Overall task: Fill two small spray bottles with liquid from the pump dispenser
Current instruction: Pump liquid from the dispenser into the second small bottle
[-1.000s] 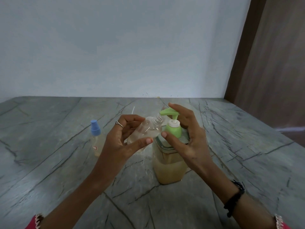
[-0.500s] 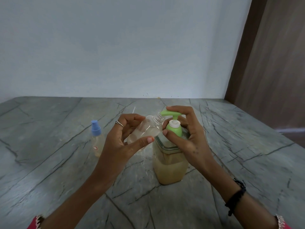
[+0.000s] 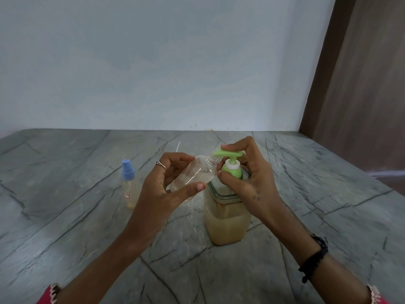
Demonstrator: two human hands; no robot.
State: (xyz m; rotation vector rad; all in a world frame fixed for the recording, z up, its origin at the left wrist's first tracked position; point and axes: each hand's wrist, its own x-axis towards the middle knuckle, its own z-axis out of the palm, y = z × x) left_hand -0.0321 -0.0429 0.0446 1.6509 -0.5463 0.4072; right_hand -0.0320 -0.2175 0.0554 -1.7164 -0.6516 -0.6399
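Observation:
A clear pump dispenser (image 3: 225,222) with yellowish liquid and a green pump head (image 3: 229,153) stands mid-table. My left hand (image 3: 168,187) grips an uncapped clear small spray bottle (image 3: 195,172), tilted with its open neck under the green spout. My right hand (image 3: 247,172) wraps the green pump collar, thumb at its front and a finger lying on top of the pump head. A second small spray bottle (image 3: 129,189) with a blue spray cap stands upright to the left, holding yellowish liquid.
The grey marble tabletop (image 3: 65,227) stretches all around. A thin white tube (image 3: 178,147) lies behind my left hand. A pale wall backs the table; a brown wooden panel (image 3: 361,95) rises at the right.
The green pump head has risen from its pressed-down position, and my right fingers have lifted with it. My left hand keeps the tilted bottle at the spout.

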